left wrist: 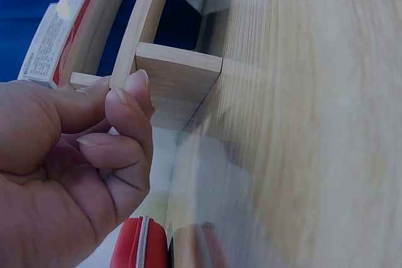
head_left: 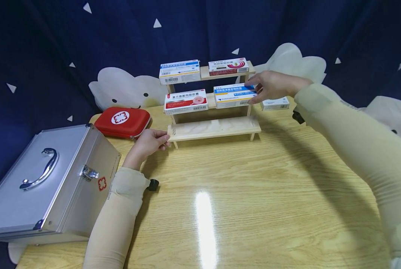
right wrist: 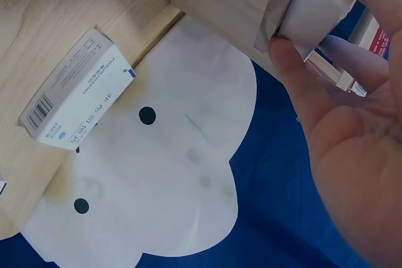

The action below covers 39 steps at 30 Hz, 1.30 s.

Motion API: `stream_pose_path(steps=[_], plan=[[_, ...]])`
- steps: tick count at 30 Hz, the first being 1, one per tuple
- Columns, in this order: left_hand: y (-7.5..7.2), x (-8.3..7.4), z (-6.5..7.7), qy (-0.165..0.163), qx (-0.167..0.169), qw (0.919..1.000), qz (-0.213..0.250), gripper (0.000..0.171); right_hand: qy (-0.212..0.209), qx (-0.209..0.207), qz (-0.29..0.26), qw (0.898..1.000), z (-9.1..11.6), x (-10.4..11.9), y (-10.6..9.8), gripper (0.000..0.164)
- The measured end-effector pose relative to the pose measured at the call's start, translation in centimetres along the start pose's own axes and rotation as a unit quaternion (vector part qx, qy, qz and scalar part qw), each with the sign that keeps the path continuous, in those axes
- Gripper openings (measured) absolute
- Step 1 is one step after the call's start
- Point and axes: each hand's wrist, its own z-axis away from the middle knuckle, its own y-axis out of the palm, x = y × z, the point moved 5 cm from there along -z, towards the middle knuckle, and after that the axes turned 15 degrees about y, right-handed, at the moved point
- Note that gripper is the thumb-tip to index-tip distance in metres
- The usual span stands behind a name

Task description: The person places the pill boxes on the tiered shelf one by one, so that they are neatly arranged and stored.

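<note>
Broadly, the wooden table [head_left: 254, 194] carries a silver case [head_left: 62, 186] at its left edge, a three-tier wooden rack [head_left: 217, 127] near the middle of its back edge, and a red pouch [head_left: 123, 125] toward the back-left corner. The left hand [head_left: 150, 144] pinches the left end of the rack's lowest shelf, probably to steady the light frame; the right hand [head_left: 272, 84] grips the middle shelf's blue-and-white box [head_left: 233, 95] by its right end, which leaves most of the front label uncovered. The right wrist view shows two printed sides of a white carton [right wrist: 78, 92] near the back edge, partly hidden in the head view.
</note>
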Motion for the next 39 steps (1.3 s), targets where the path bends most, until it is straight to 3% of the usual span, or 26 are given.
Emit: stream_pose_path(steps=[7,13,17,21,31,39], plan=[[0.0,0.4,0.0,-0.005,0.003,1.0,-0.003,0.027,-0.016,-0.012,-0.012,1.0,-0.2,-0.1,0.4,0.081],[-0.2,0.6,0.1,-0.002,0.003,0.9999,-0.011,0.026,-0.008,0.011,-0.035,0.999,-0.1,-0.2,0.7,0.089],[-0.3,0.7,0.2,-0.003,0.006,0.9999,-0.012,0.027,-0.009,0.018,-0.037,0.999,0.7,-0.2,0.2,0.094],[-0.4,0.6,0.2,-0.003,0.006,0.9999,-0.015,0.027,0.001,0.013,-0.024,1.0,2.1,-0.9,-1.0,0.088],[-0.5,0.3,0.1,-0.001,0.006,0.9998,-0.017,0.027,0.06,-0.025,0.008,0.998,4.0,-6.5,-2.8,0.087],[0.0,0.2,0.0,0.005,0.002,1.0,-0.007,0.025,0.103,-0.008,-0.049,0.993,2.4,-11.6,-0.7,0.094]])
